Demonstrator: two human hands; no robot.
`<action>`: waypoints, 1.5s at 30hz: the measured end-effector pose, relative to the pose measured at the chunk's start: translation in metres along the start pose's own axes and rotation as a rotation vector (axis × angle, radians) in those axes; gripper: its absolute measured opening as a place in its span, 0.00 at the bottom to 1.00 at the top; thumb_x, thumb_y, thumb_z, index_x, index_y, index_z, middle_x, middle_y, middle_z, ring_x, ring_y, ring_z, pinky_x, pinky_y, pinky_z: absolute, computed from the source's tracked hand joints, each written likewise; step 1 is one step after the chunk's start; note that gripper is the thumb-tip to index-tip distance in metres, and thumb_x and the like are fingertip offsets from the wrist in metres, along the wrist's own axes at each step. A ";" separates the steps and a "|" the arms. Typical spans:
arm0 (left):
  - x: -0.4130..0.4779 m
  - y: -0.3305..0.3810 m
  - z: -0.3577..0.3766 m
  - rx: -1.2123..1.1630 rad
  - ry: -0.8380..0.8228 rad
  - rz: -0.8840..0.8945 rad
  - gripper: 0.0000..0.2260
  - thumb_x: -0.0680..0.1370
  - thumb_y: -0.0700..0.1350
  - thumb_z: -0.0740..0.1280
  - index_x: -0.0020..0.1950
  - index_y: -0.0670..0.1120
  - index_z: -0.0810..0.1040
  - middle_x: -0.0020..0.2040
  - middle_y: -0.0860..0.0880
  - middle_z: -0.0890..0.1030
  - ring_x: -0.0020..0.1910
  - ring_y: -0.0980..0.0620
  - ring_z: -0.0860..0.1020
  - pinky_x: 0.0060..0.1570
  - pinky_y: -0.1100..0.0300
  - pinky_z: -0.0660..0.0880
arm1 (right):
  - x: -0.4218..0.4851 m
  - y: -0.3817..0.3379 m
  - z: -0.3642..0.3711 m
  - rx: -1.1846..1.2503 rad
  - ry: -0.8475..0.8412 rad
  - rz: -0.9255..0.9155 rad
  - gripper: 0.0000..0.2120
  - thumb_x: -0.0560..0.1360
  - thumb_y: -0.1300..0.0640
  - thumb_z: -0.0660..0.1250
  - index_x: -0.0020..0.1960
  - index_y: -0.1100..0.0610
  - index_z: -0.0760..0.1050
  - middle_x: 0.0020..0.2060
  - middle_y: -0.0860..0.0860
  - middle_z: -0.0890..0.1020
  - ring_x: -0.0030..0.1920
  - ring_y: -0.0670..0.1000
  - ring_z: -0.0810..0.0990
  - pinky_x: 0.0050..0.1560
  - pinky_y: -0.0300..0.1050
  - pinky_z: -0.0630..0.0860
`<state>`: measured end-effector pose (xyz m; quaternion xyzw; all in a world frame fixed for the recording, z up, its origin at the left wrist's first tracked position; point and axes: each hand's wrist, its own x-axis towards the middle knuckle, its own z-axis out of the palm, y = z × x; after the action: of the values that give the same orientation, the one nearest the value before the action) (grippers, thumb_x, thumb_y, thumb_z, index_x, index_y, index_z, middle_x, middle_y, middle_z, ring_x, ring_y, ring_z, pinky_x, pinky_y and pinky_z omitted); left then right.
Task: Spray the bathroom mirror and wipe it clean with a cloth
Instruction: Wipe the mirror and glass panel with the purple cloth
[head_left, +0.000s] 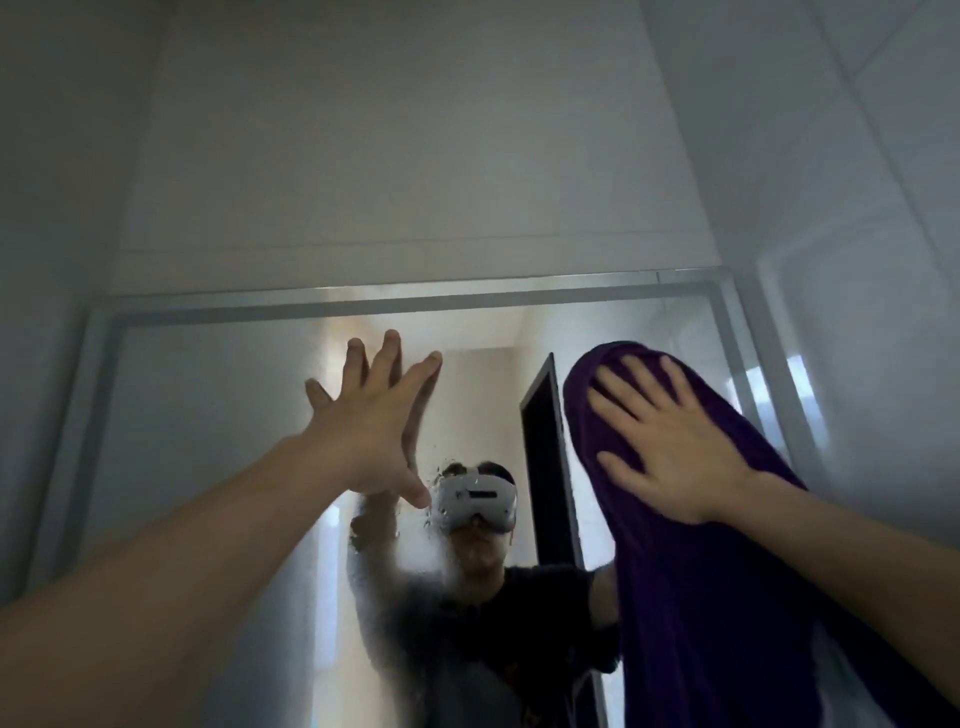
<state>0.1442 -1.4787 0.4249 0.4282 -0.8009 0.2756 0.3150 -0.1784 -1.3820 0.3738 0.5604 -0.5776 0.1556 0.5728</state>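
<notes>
The fingers (644, 376) of the right hand (670, 447) lie straight and spread wide on a purple cloth (701, 597), pinning it flat against the glass rather than gripping it. A broad open palm like this gives even pressure over a large patch, which suits wiping. The cloth sits high on the right side of the mirror (208, 415), its top edge just below the upper corner of the metal frame (363, 306). The rest hangs loose under the wrist, so the wipe probably starts at the top and is meant to work downward. The fingers (387, 358) of the left hand (363, 421) are likewise straight and fanned, holding nothing, with the tips on or very near the glass left of centre. I judge that hand serves as a brace for the upward reach. Below it a wet, speckled patch of spray (410, 561) clouds the middle of the glass, not yet wiped, so the spraying looks done and most of the wiping remains. A white tiled wall (883, 156) surrounds the mirror
</notes>
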 end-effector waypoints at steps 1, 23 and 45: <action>0.001 0.001 0.001 -0.008 -0.002 -0.003 0.71 0.55 0.66 0.83 0.78 0.65 0.30 0.79 0.54 0.25 0.79 0.40 0.28 0.72 0.24 0.46 | 0.005 0.008 -0.001 0.017 0.006 0.099 0.35 0.79 0.36 0.47 0.82 0.50 0.51 0.82 0.53 0.57 0.82 0.59 0.49 0.79 0.62 0.40; -0.011 -0.031 -0.016 -0.139 0.036 0.026 0.73 0.58 0.65 0.83 0.78 0.58 0.26 0.82 0.54 0.30 0.81 0.43 0.32 0.78 0.31 0.45 | 0.063 -0.107 -0.017 0.077 0.029 -0.208 0.32 0.81 0.36 0.48 0.82 0.47 0.52 0.82 0.50 0.55 0.82 0.59 0.48 0.78 0.65 0.40; -0.023 -0.112 -0.011 -0.068 -0.016 -0.161 0.69 0.56 0.64 0.84 0.78 0.68 0.32 0.80 0.57 0.29 0.80 0.36 0.32 0.75 0.28 0.52 | 0.145 -0.201 -0.039 0.180 0.115 -0.018 0.33 0.80 0.39 0.46 0.83 0.47 0.46 0.83 0.51 0.49 0.82 0.60 0.41 0.76 0.67 0.34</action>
<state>0.2535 -1.5127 0.4346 0.4826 -0.7752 0.2186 0.3441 0.0474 -1.4831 0.4138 0.6049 -0.5223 0.2339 0.5537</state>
